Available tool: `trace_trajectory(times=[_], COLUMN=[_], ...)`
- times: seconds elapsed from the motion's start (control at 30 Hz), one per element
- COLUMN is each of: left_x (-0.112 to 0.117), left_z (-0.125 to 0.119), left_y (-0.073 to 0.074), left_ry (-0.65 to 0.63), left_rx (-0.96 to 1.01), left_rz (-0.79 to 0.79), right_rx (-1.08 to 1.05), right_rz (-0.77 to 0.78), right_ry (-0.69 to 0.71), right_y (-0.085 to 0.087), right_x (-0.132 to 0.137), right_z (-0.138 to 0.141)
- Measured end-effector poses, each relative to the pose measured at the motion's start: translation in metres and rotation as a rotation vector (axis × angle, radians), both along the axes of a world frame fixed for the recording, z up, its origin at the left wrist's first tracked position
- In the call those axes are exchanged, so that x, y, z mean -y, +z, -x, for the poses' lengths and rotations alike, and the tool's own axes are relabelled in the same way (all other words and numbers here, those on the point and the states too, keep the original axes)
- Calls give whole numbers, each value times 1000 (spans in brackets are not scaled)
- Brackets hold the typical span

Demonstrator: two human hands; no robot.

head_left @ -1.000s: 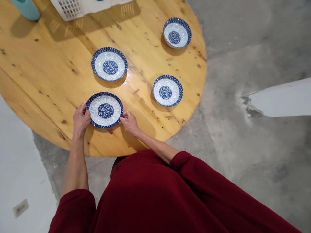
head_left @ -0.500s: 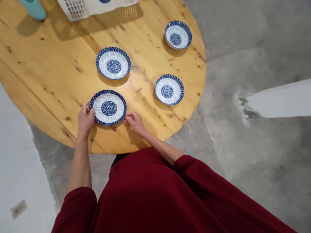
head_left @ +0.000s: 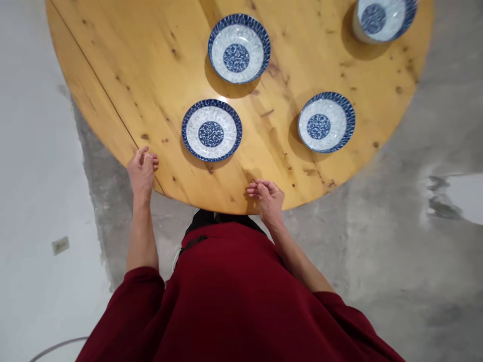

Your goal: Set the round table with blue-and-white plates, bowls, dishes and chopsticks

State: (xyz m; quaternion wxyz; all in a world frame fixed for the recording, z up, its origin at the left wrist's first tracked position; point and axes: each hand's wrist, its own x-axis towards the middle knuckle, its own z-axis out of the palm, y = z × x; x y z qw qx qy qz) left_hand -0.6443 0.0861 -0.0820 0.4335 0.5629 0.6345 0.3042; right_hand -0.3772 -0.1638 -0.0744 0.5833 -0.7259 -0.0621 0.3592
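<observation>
A blue-and-white plate [head_left: 194, 133] lies on the round wooden table close to my body. To its left, apart from the rim, is my left hand [head_left: 142, 171], empty with loosely bent fingers. My right hand [head_left: 268, 198] hovers by the table's front edge, lower right of the plate; its fingers are slightly bent and hold nothing. Behind the plate sits a deeper dish [head_left: 256, 50] of the same pattern. Off to the right stands a small bowl [head_left: 337, 120], and a taller bowl [head_left: 392, 20] is partly cut off by the top of the view.
The table [head_left: 158, 75] has a rounded front edge and a seam along its left side. Grey concrete floor [head_left: 385, 251] surrounds it. A white wall [head_left: 33, 151] with a socket [head_left: 60, 245] is at the left, and a pale pillar base [head_left: 466, 196] at the right.
My left hand has let go of the plate's rim and moved away to the left. My right hand has drawn back from the plate to the right. The view has shifted and turned.
</observation>
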Motion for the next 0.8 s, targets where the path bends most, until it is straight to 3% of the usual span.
trace_trajectory(times=[0.13, 0.23, 0.6, 0.8], left_x=[33, 55, 116, 152], left_z=[25, 29, -26, -26], left_y=[5, 11, 39, 57], left_ry=[68, 94, -111, -171], left_rx=[-37, -57, -32, -49], left_rz=[13, 14, 4, -32], right_rx=[-7, -36, -46, -57], right_rz=[-20, -33, 21, -27], right_ry=[20, 28, -165, -220], right_y=[0, -2, -7, -6], right_x=[3, 14, 120, 158], right_z=[-3, -6, 3, 9])
